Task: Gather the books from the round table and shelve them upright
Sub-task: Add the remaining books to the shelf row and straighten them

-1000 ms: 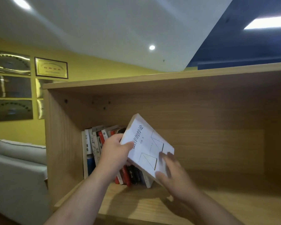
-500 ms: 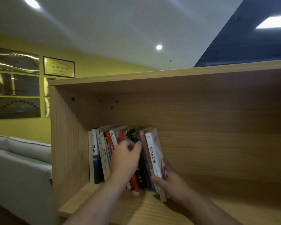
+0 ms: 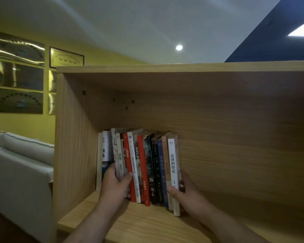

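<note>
A row of books [image 3: 144,165] stands upright at the left end of a wooden shelf [image 3: 147,223]. The white book [image 3: 173,162] with black characters on its spine is the last one on the right of the row. My right hand [image 3: 184,192] clasps its lower part, thumb on the spine and fingers behind the cover. My left hand [image 3: 115,183] grips the lower spines of a few pale books near the left of the row, thumb against a red spine.
The shelf's left side panel [image 3: 72,148] stands close to the books. To the right of the row the shelf board runs on bare. A grey sofa [image 3: 19,165] sits left of the bookcase below framed plaques [image 3: 19,72] on a yellow wall.
The white book went from tilted in the air in both hands to upright at the right end of the row. My left hand dropped lower and shifted left along the spines.
</note>
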Motion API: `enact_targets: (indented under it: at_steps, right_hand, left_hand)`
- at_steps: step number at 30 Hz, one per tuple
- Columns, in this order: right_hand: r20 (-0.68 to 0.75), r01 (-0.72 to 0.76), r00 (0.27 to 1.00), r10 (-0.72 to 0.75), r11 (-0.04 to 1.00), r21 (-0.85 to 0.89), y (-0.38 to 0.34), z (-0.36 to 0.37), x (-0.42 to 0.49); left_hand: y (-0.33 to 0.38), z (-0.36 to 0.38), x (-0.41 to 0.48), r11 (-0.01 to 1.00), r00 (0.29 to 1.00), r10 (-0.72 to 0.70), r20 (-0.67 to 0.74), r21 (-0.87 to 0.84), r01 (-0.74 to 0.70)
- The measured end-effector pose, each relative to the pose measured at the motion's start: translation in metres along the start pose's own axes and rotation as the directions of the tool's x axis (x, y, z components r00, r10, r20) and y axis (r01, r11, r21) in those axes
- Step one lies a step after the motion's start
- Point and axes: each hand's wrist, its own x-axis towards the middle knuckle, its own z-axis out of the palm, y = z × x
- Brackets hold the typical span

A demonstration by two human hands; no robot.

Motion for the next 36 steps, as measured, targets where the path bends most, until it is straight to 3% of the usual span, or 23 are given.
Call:
enact_targets:
  at_steps: [5, 6, 8, 10, 13, 16, 21, 25, 27, 29, 32, 34, 36]
  right_hand:
    - [-0.002, 0.054, 0.999, -0.054, 0.998, 0.010, 0.000, 0.024, 0.010]
    - [-0.007, 0.056, 0.998, -0.056, 0.998, -0.021, 0.003, 0.027, 0.012]
    - [-0.029, 0.054, 0.998, -0.057, 0.995, -0.085, 0.009, 0.029, 0.016]
    - [-0.040, 0.058, 0.997, -0.062, 0.994, -0.097, 0.012, 0.028, 0.018]
    - [-0.017, 0.053, 0.998, -0.054, 0.995, -0.082, 0.013, 0.026, 0.019]
    - [-0.002, 0.042, 0.999, -0.042, 0.998, -0.047, 0.014, 0.025, 0.021]
    - [0.018, 0.052, 0.999, -0.051, 0.997, -0.053, 0.015, 0.023, 0.020]
    - [0.028, 0.039, 0.999, -0.038, 0.998, -0.042, 0.016, 0.023, 0.021]
    - [0.029, 0.038, 0.999, -0.037, 0.998, -0.044, 0.016, 0.023, 0.021]
    - [0.030, 0.039, 0.999, -0.038, 0.998, -0.046, 0.015, 0.022, 0.019]
    - [0.036, 0.033, 0.999, -0.032, 0.999, -0.043, 0.013, 0.022, 0.018]
    - [0.038, 0.030, 0.999, -0.028, 0.999, -0.038, 0.014, 0.022, 0.019]
    - [0.035, 0.033, 0.999, -0.032, 0.999, -0.039, 0.015, 0.022, 0.021]
  left_hand:
    - [-0.007, -0.002, 0.006, 0.989, 0.996, 0.034, -0.085, 0.147, -0.021]
    - [-0.006, -0.002, 0.004, 0.970, 0.992, 0.048, -0.121, 0.241, -0.017]
    - [0.003, -0.002, -0.004, 0.836, 0.972, 0.111, -0.208, 0.548, 0.022]
    - [0.009, -0.006, -0.012, 0.735, 0.949, 0.206, -0.238, 0.678, 0.011]
    - [0.019, -0.017, -0.009, 0.771, 0.943, 0.275, -0.189, 0.629, -0.099]
    - [0.044, -0.032, 0.014, 0.762, 0.947, 0.269, -0.176, 0.641, -0.097]
    - [0.081, -0.045, 0.052, 0.844, 0.995, 0.053, -0.085, 0.537, 0.001]
    - [0.091, -0.044, 0.053, 0.899, 0.991, -0.120, -0.066, 0.416, 0.136]
    - [0.087, -0.045, 0.054, 0.839, 0.992, -0.066, -0.108, 0.531, 0.114]
    - [0.084, -0.046, 0.050, 0.731, 0.987, 0.073, -0.141, 0.681, 0.043]
    - [0.084, -0.048, 0.037, 0.500, 0.943, 0.308, -0.127, 0.865, -0.046]
    - [0.087, -0.049, 0.030, 0.341, 0.905, 0.409, -0.114, 0.939, -0.036]
    - [0.091, -0.048, 0.027, 0.290, 0.892, 0.438, -0.116, 0.957, -0.017]
